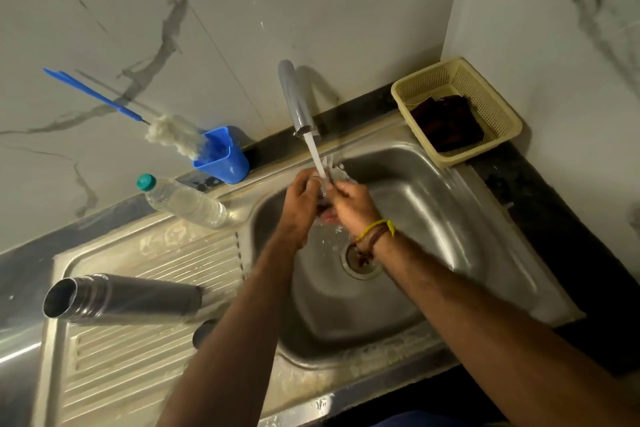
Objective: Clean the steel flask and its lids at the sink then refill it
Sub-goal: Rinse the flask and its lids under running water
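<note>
Both hands meet under the running tap (300, 104), over the basin of the sink (433, 218); the left hand (300, 199) and the right hand (349, 203) curl their fingers round a small dark piece held between them, most likely one of the lids (323, 206), though water and fingers hide nearly all of it, so I cannot be sure which lid it is; the stream falls just where the two hands touch

The steel flask (121, 298) stands open-mouthed on the ribbed drainboard (145, 364), well apart from the hands, to the left of the basin; a second dark round piece, perhaps the other lid, shows just beside the left forearm at the drainboard's edge, too dim to tell

The step in hand looks like rinsing a lid; to do it well, I judge the lid should be turned slowly so the water reaches the threads and the inner hollow, with a thumb rubbed round the rim; a firm pinch matters, since a wet lid slips easily and the drain (360, 262) lies directly beneath; holding it low in the basin should cut the splash

The bottle brush (166, 135) leans in the blue cup (223, 159) behind the sink, near a plastic water bottle (183, 201); a cream basket (457, 107) sits in the far corner
</note>
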`<state>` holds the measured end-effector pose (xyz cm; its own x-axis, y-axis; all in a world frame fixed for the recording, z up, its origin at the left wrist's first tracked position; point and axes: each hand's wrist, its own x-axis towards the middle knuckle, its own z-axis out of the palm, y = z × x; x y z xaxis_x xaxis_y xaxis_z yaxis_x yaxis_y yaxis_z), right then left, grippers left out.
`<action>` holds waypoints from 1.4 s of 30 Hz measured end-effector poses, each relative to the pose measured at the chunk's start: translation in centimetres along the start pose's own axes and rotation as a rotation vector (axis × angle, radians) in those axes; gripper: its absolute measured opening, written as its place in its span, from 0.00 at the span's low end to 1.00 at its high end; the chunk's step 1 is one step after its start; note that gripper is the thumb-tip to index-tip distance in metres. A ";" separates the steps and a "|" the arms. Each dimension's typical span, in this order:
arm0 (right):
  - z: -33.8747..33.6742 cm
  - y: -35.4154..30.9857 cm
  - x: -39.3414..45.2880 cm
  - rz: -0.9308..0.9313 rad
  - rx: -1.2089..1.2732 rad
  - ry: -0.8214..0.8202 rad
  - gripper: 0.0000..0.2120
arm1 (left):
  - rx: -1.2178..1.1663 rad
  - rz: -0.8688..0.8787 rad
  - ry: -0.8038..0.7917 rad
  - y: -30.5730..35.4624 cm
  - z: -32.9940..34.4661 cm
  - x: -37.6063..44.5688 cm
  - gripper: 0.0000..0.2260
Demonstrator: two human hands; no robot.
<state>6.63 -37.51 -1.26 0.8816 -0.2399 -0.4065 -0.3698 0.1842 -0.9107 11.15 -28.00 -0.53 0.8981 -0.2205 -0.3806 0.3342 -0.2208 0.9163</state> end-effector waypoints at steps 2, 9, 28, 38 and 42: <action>0.3 -0.1 -0.8 -0.116 -0.121 0.000 0.08 | 0.039 -0.020 0.138 0.4 0.1 1.0 0.11; -0.2 0.5 1.3 -0.133 -0.369 -0.006 0.18 | 0.127 -0.065 0.139 0.8 0.0 2.0 0.11; -0.3 0.5 1.6 0.373 0.721 -0.025 0.21 | -0.059 -0.001 -0.019 -0.4 -0.4 1.4 0.13; -0.4 5.2 1.1 -0.249 -0.377 0.147 0.12 | 0.307 0.090 0.281 -3.5 -3.5 -1.9 0.11; -0.8 5.0 1.8 -0.535 -0.584 0.234 0.14 | 0.556 0.107 0.385 -4.8 -4.9 -4.7 0.11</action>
<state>6.12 -37.74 -6.56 0.9220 -0.3584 0.1465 -0.0673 -0.5210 -0.8509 6.74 -21.20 -2.57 0.9901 0.0629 -0.1257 0.1339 -0.6944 0.7071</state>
